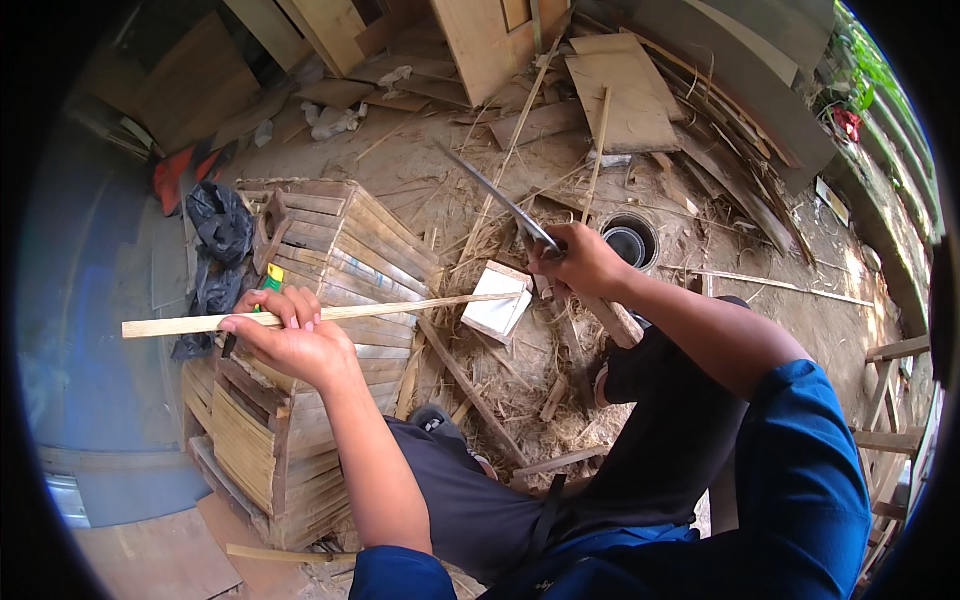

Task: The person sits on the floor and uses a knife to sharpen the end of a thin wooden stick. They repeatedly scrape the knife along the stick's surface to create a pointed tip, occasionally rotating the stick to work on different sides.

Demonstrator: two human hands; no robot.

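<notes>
My left hand (292, 340) is closed around a long, pale wooden strip (400, 308), which lies nearly level across the view. The strip's far end reaches over a white-topped block (492, 312) on the ground. In my right hand (582, 262) is a knife with a long, narrow blade (490, 187), its tip pointing up and to the left. The blade is apart from the strip. Beyond my left hand, a yellow and green tape measure (272, 284) rests on a slatted wooden crate (385, 235).
A black plastic bag (222, 225) lies left of the crate. A round dark container (632, 240) stands beyond my right wrist. Shavings and sticks litter the ground. Plywood sheets (625, 95) and stacked boards (740, 180) lie at the back right. A wooden frame (890, 440) stands at right.
</notes>
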